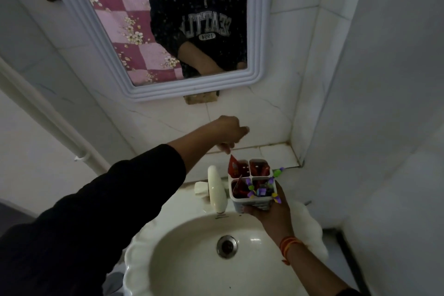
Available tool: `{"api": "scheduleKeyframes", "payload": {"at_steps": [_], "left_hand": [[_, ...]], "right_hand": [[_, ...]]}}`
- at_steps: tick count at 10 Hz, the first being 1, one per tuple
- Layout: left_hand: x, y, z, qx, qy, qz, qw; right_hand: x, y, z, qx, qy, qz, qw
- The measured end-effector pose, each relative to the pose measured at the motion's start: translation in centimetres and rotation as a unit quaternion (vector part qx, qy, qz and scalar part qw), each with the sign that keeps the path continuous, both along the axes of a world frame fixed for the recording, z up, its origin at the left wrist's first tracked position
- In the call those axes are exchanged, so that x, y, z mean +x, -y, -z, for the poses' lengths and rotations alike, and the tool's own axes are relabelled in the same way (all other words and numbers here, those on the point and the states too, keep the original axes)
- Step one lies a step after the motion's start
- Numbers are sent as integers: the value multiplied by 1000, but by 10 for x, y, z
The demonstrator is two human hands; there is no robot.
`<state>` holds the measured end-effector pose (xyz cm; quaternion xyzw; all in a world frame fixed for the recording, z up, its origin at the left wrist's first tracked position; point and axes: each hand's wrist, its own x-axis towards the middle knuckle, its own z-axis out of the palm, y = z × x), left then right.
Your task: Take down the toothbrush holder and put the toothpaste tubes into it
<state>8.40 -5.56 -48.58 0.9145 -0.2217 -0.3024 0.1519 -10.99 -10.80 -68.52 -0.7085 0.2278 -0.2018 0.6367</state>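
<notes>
The right hand cups the toothbrush holder from below, fingers wrapped round its base, so it rides in the air over the sink rim, at about three o'clock from the tap. It is a white box split into four compartments, and red toothpaste tubes already poke out of them, the tallest one at eleven o'clock in the far-left pocket. Little purple and green flowers trim the near-right corner.

The left hand hangs just above, at twelve o'clock from the holder, fingers drawn together and pointing down. It may be pinching something small, but the light is too poor to say; I cannot tell whether it holds anything.

The risk here is the balance. The holder sits on one palm, loaded and top-heavy, so a push from above on the far side could tip it toward the wall ledge or into the basin. A tube forced into a full pocket could also lever a neighbour out.
</notes>
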Motion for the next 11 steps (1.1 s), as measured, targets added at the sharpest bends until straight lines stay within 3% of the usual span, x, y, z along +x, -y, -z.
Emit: {"api": "scheduleKeyframes", "payload": {"at_steps": [1, 2, 3, 5, 8, 10, 11], "left_hand": [[-3, -11, 25, 41, -112, -33, 992], [-7, -8, 37, -4, -143, -79, 987], [-1, 4, 36, -66, -114, -110, 985], [14, 42, 55, -228, -92, -242, 939], [23, 71, 79, -327, -138, -336, 873], [4, 58, 73, -317, -110, -321, 886], [-12, 43, 62, -280, -25, -273, 920]], "right_hand": [[-2, 0, 1, 18, -15, 0, 1000], [-4, 5, -1, 9, -16, 20, 1000], [-1, 21, -11, -11, -3, 23, 1000], [38, 88, -28, -65, -32, 36, 997], [78, 140, -23, -83, -116, 38, 989], [70, 129, -27, -30, -122, 74, 989], [51, 115, -30, -14, -158, 115, 981]]}}
